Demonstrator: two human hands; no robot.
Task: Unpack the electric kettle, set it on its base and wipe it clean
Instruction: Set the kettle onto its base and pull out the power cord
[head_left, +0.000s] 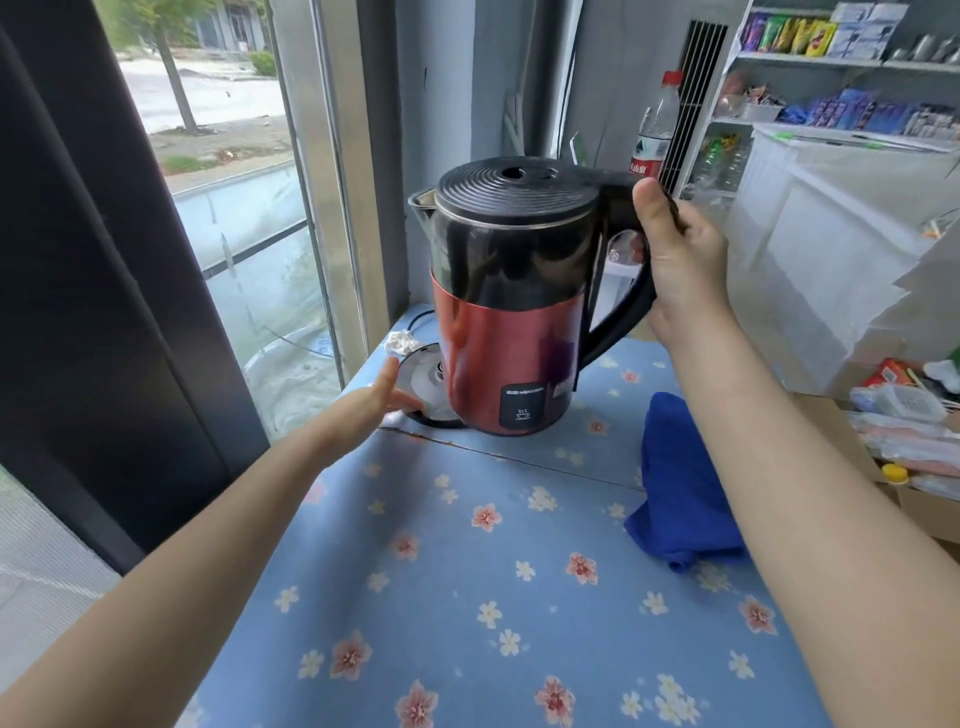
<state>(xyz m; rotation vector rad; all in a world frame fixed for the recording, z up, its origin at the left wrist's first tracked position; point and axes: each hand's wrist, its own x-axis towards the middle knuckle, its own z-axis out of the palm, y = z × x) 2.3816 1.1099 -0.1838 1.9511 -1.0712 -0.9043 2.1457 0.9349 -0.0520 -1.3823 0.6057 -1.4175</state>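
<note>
Most of the base (418, 376) is hidden behind the kettle (511, 332), so it cannot be told if the kettle sits on it. The fingers of the right hand (680, 260) are hidden behind the handle (626, 312). The bottom of the bottle (657, 124) is covered by the kettle. Part of the blue cloth (675, 483) is hidden under the right arm (779, 441). The words on the label (522, 408) are too small to be read.
</note>
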